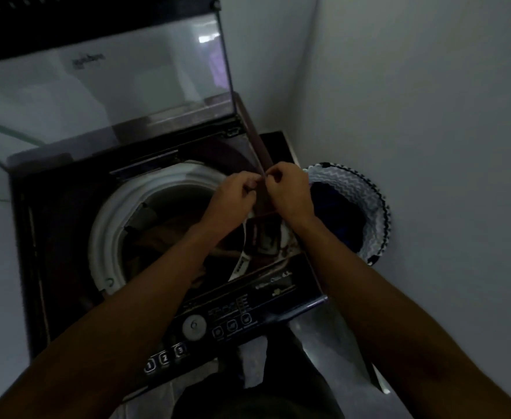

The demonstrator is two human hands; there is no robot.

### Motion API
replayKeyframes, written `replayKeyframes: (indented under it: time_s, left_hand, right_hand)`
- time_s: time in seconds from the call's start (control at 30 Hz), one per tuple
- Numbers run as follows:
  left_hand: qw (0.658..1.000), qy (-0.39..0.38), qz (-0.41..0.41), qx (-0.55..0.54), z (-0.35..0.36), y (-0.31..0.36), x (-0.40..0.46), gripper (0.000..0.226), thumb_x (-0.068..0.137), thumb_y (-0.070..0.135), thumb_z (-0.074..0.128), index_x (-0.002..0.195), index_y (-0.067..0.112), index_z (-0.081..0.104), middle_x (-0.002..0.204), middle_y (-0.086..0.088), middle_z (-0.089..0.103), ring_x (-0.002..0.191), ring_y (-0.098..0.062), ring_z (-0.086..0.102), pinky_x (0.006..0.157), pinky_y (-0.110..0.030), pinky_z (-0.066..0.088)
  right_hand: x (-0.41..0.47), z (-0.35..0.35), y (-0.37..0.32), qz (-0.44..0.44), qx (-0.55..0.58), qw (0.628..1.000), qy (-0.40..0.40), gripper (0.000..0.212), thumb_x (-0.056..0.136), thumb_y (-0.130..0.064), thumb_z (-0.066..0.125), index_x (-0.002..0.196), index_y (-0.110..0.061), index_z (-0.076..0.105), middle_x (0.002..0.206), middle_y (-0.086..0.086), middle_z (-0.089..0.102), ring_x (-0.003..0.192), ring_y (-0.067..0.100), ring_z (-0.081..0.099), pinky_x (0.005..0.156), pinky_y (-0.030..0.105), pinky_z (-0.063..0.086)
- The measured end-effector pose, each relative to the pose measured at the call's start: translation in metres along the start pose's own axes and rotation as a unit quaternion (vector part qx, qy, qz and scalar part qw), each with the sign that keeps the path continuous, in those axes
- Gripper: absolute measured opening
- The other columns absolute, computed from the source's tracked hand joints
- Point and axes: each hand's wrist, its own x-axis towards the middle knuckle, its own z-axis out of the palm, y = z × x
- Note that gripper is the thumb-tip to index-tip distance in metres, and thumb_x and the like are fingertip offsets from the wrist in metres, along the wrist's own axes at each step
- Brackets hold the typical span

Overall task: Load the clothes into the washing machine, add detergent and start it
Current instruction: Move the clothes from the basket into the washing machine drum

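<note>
A dark top-loading washing machine [51,237] stands with its glass lid [112,80] raised. Brownish clothes [163,234] lie inside the white-rimmed drum [109,225]. My left hand [236,192] and my right hand [290,192] meet above the drum's right rim. Their fingertips pinch a small thin item [261,177] between them, and it is too dark to tell what the item is. Just below my hands an open compartment [266,240] sits at the machine's right front corner.
A round woven basket [372,201] with dark blue clothes stands to the right of the machine, against the white wall [429,116]. The control panel [218,325], with a dial and numbered buttons, runs along the near edge. A pale cloth [252,367] hangs below it.
</note>
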Motion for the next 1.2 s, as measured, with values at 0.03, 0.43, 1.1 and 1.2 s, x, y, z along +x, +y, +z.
replayKeyframes:
  time_s: [0.03, 0.43, 1.1, 1.2]
  left_hand:
    - [1.000, -0.002, 0.014, 0.000, 0.009, 0.007, 0.004, 0.035, 0.087, 0.005, 0.057, 0.120, 0.019, 0.062, 0.109, 0.001, 0.063, 0.098, -0.010, 0.058, 0.085, -0.024, 0.049]
    - [0.975, -0.176, 0.091, 0.100, 0.119, 0.062, 0.065, 0.033, 0.091, 0.011, 0.053, 0.123, 0.016, 0.063, 0.108, -0.001, 0.067, 0.093, -0.010, 0.058, 0.077, -0.018, 0.042]
    - [0.891, -0.397, -0.050, 0.215, 0.237, 0.030, 0.123, 0.039, 0.096, 0.025, 0.055, 0.134, 0.015, 0.051, 0.113, -0.005, 0.067, 0.103, -0.019, 0.062, 0.085, -0.031, 0.051]
    - [0.896, -0.390, -0.064, 0.201, 0.238, 0.023, 0.120, 0.040, 0.096, 0.023, 0.056, 0.134, 0.013, 0.050, 0.109, -0.006, 0.069, 0.102, -0.019, 0.062, 0.084, -0.030, 0.050]
  right_hand:
    - [0.001, -0.009, 0.012, 0.015, 0.002, 1.000, 0.010, 0.017, 0.082, -0.015, 0.059, 0.091, -0.009, 0.072, 0.092, 0.007, 0.070, 0.084, 0.018, 0.064, 0.076, 0.029, 0.050]
    - [0.012, -0.050, 0.182, 0.273, 0.000, 0.959, -0.078, 0.022, 0.079, -0.008, 0.055, 0.058, -0.011, 0.049, 0.060, 0.006, 0.054, 0.056, 0.021, 0.051, 0.055, 0.031, 0.043]
    - [0.004, 0.003, 0.326, 0.603, 0.181, 0.727, -0.274, 0.067, 0.083, -0.018, 0.066, 0.142, -0.001, 0.039, 0.143, 0.014, 0.041, 0.125, 0.038, 0.043, 0.096, 0.042, 0.045]
    - [-0.003, 0.004, 0.328, 0.626, 0.281, 0.710, -0.155, 0.061, 0.077, -0.003, 0.060, 0.136, 0.001, 0.045, 0.134, 0.015, 0.049, 0.110, 0.036, 0.051, 0.081, 0.040, 0.048]
